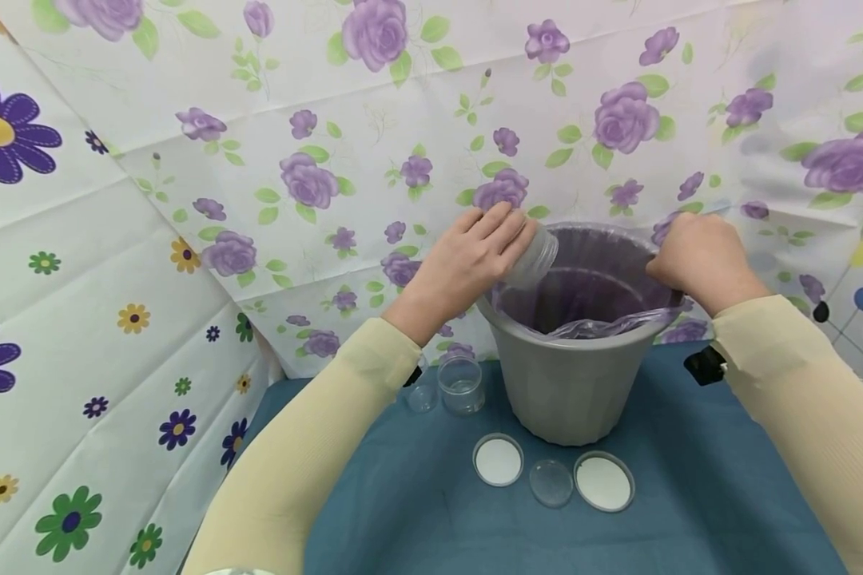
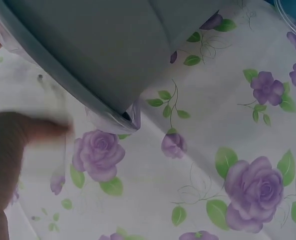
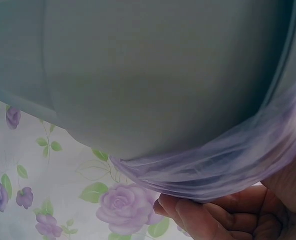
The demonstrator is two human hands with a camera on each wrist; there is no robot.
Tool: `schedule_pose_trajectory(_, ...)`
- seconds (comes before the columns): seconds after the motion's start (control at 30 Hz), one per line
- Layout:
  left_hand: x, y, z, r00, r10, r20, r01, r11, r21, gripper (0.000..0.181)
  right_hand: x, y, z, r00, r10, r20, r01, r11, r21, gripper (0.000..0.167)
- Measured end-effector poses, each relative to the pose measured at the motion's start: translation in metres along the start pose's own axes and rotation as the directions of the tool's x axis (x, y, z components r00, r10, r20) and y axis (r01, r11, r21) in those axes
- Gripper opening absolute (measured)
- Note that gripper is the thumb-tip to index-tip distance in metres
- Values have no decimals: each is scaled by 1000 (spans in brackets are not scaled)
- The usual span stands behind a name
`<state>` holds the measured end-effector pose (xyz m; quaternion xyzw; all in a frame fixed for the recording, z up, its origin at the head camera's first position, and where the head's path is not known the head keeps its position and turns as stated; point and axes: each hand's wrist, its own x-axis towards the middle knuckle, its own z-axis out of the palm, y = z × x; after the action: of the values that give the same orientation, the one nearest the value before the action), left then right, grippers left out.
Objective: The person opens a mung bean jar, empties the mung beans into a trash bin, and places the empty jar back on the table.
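A clear plastic jar point(image 1: 534, 259), tipped with its threaded mouth over the bin, is gripped from above by my left hand point(image 1: 467, 259). The grey bin point(image 1: 571, 391) stands upright and is lined with a thin purple bin bag point(image 1: 614, 323). My right hand point(image 1: 705, 255) holds the bag's edge at the right side of the rim. Seen from the right wrist, the fingers point(image 3: 202, 220) curl beneath the stretched bag point(image 3: 207, 167). In the left wrist view the left hand point(image 2: 8, 150) is blurred and its jar cannot be made out.
Left of the bin stand a clear jar point(image 1: 463, 391) and a smaller clear container point(image 1: 422, 398). In front lie two white-lined lids point(image 1: 499, 461) and a clear round lid point(image 1: 550, 484) on the blue cloth point(image 1: 417, 511). Flowered sheeting point(image 1: 273, 239) hangs close behind.
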<state>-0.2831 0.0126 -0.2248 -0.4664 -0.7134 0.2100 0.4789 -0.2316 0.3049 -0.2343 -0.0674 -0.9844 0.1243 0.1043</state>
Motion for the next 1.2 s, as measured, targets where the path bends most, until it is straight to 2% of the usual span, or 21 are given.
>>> schedule_pose_trajectory(0.17, -3, 0, -1, 999, -1, 38, 0, 1000, 24, 55, -1, 1, 2, 1000, 2, 13, -2, 1000, 6, 25)
schedule_pose_trajectory(0.37, -2, 1, 0, 999, -37, -10, 37, 999, 8, 48, 0, 1, 3, 1000, 1, -7, -1, 1000, 3, 25)
schedule_pose_trajectory(0.47, -2, 2, 1, 999, -32, -25, 32, 999, 7, 44, 0, 1, 2, 1000, 2, -9, -2, 1000, -6, 25)
schedule_pose_trajectory(0.6, -4, 3, 2, 1000, -20, -24, 21, 1000, 20, 50, -1, 1, 2, 1000, 6, 2, -6, 1000, -15, 25)
schedule_pose_trajectory(0.8, -4, 3, 2, 996, -60, -61, 62, 998, 29, 51, -1, 0, 2, 1000, 10, -3, -10, 1000, -18, 24)
schedule_pose_trajectory(1.0, -4, 3, 1, 999, -39, -35, 41, 998, 43, 53, 0, 0, 2, 1000, 10, -8, -10, 1000, -13, 24)
schedule_pose_trajectory(1.2, -7, 2, 2, 996, -84, 1, 84, 996, -36, 54, 1, -1, 2, 1000, 9, -3, -9, 1000, -14, 24)
